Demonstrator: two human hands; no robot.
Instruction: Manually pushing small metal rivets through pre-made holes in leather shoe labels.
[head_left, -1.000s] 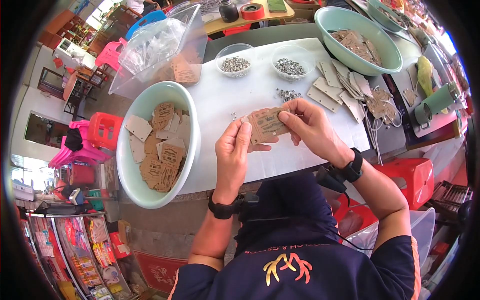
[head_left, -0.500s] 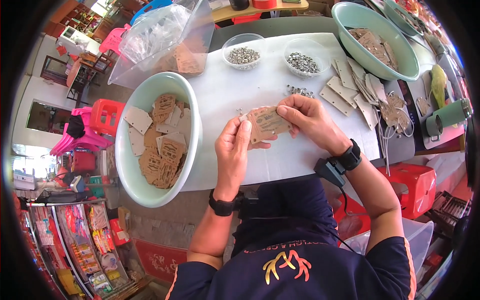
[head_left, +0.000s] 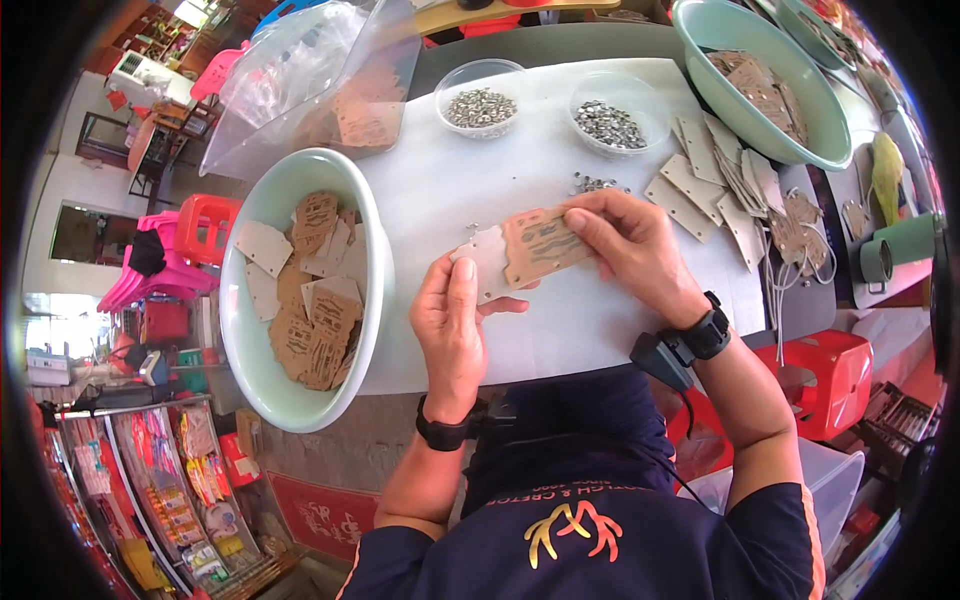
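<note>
Between thumb and fingers, my left hand (head_left: 449, 325) grips a pale, plain-faced tag (head_left: 487, 262) with small holes near its edge. My right hand (head_left: 632, 246) pinches the far right end of a brown printed tag (head_left: 541, 250), which partly overlaps the pale one. Both pieces are thin, flat and board-like, held above the white-covered table (head_left: 560, 340). Some small metal fittings (head_left: 597, 184) lie loose just beyond my right hand. Several pale tags (head_left: 690, 187) are scattered to its right.
At the left stands a green basin (head_left: 376, 300) of brown and pale tags. Two clear bowls, one left (head_left: 480, 105) and one right (head_left: 612, 128), hold small metal pieces. Another green basin (head_left: 840, 140) stands far right. A clear plastic bin (head_left: 385, 130) occupies the far left. White cords (head_left: 775, 290) hang over the right edge.
The two tags have slid apart sideways: the brown one now lies further right over the pale one, whose face shows at left. My left hand has moved slightly left and down.
</note>
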